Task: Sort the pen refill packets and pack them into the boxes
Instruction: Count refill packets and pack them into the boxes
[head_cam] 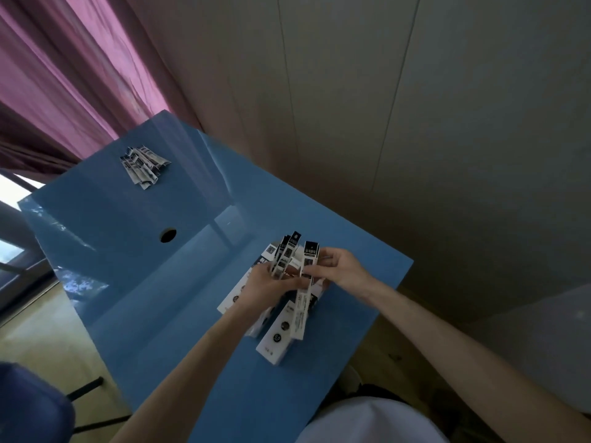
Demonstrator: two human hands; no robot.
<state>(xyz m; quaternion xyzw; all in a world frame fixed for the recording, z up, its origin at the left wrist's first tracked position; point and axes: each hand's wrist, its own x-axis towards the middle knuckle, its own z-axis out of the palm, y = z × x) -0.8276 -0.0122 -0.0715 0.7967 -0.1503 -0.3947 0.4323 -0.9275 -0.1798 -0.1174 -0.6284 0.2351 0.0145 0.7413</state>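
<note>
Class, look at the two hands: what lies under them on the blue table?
Under the left hand and right hand lie white refill boxes on the blue table. Both hands grip upright refill packets. The boxes' contents are hidden.

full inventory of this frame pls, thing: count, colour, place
table: one, blue, centre, with a round hole in its top
loose packets: small pile, white and black, far end of the table; count unclear
boxes: several, white and black, lying under the hands; exact count hidden
held packets: a few, white and black, upright between the hands
curtain: one, pink-purple, upper left
wall: beige panels, behind the table
chair: one, dark blue, bottom left
left hand: gripping packets
right hand: pinching a packet
</note>
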